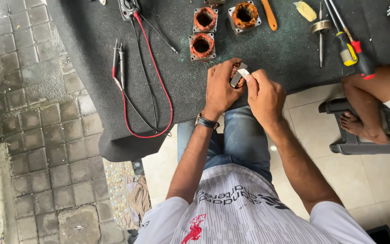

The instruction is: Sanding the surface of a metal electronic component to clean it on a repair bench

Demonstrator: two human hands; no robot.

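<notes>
- Nearest the camera, the person's white printed shirt [244,212] and blue jeans [235,140] fill the lower middle; both forearms reach forward from there, the left one wearing a dark wristwatch [206,121].
- The left hand [220,88] has its grip closed around a small motor stator [236,77] with copper windings, fingers curled over its far side so that only a part of it shows between the hands; it is held at the near edge of the counter [91,90], which is covered in dark felt.
- The right hand [265,95] has its grip pinched together on a small white strip [243,72], thumb and forefinger tight, the strip touching the top of the stator.
- To the left on the counter lie two test probes [118,56] with looping red and black leads [152,90].
- Just beyond the hands sit three more square stators [202,45] with copper coils, two side by side and one in front.
- Farther right lie a wooden handle [269,14], a rotor shaft [321,27], and two screwdrivers [353,45], one yellow-handled, one red-handled.
- At the right edge, another person's bare foot [359,126] rests on a dark plastic stool [362,135], on the pale tiled floor [375,180].
</notes>
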